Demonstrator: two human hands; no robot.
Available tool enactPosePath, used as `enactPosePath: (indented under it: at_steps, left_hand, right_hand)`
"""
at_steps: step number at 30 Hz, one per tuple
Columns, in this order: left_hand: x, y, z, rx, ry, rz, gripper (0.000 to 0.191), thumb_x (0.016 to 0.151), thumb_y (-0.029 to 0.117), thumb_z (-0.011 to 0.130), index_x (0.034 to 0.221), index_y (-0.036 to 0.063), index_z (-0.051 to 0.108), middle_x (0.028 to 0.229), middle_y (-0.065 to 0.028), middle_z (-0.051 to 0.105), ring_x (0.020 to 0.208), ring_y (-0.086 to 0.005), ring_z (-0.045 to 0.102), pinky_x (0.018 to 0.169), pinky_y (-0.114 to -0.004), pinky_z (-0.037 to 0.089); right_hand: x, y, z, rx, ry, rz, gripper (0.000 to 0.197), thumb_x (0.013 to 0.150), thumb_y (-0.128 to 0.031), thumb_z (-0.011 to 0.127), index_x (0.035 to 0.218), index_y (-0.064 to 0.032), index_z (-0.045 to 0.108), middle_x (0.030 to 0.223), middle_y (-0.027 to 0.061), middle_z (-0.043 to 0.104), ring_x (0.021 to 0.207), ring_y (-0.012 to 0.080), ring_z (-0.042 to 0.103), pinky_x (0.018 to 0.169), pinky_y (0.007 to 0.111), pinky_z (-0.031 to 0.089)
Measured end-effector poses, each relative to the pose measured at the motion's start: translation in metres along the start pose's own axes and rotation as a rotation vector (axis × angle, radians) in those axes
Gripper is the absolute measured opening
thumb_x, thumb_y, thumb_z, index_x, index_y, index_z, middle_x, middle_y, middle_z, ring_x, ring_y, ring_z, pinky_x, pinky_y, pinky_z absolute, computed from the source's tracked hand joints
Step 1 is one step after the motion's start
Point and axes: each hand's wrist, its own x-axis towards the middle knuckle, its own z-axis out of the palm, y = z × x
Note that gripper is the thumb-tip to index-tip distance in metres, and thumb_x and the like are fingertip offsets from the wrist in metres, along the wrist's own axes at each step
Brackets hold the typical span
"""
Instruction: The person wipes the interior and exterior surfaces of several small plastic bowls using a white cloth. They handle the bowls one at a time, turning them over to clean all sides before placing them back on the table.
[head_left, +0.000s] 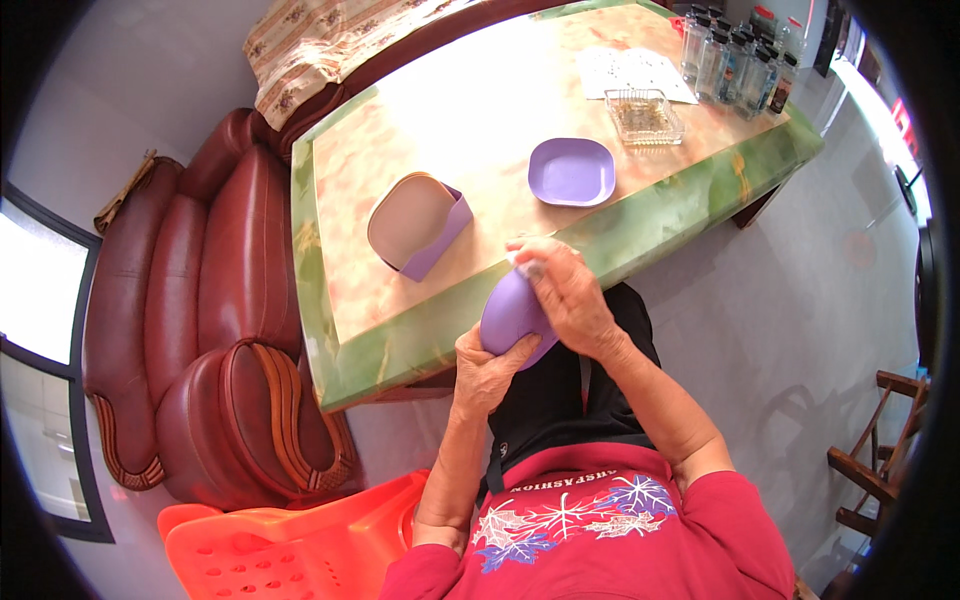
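My left hand (487, 367) grips the lower edge of a purple plastic dish (510, 315), tilted above my lap at the table's near edge. Its thumb lies across the dish's surface. My right hand (570, 296) pinches a crumpled white tissue or cloth (527, 264) against the dish's upper rim. Another purple dish (572, 174), shallow with rounded corners, rests on the table just beyond my hands. To the left stands a purple holder (442, 244) with several plates upright in it, a beige plate (409, 217) at the front.
A green-edged marble-look table (390, 367) spans the view. Glass ashtray (645, 120), paper sheet (630, 71) and several clear bottles (739, 67) with dark caps are at the far right. Beside me are a red leather sofa (247, 247) and an orange plastic chair (300, 547); a wooden frame (870, 472) stands right.
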Motion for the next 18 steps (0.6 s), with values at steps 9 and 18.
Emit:
enactPosePath:
  at_steps: [9, 18]
  left_hand:
    - [0.002, -0.027, -0.009, -0.094, 0.012, 0.063, 0.026, 0.079, 0.001, 0.072, 0.104, -0.0019, 0.064, 0.096, -0.0001, 0.065, 0.084, -0.0073, 0.056, 0.078, -0.025, 0.049]
    - [-0.002, -0.016, -0.003, 0.001, 0.071, 0.093, 0.026, 0.08, -0.003, 0.07, 0.105, -0.0025, 0.063, 0.099, -0.004, 0.066, 0.089, -0.0098, 0.059, 0.081, -0.025, 0.049]
  right_hand:
    - [-0.007, -0.018, 0.012, -0.248, -0.106, -0.286, 0.021, 0.081, -0.009, 0.056, 0.101, -0.0045, 0.06, 0.109, 0.0104, 0.061, 0.113, 0.025, 0.056, 0.1, 0.044, 0.036]
    - [-0.001, -0.007, 0.009, -0.153, -0.065, -0.177, 0.02, 0.087, -0.01, 0.054, 0.106, -0.0058, 0.058, 0.113, 0.0094, 0.061, 0.115, 0.0267, 0.054, 0.101, 0.041, 0.035]
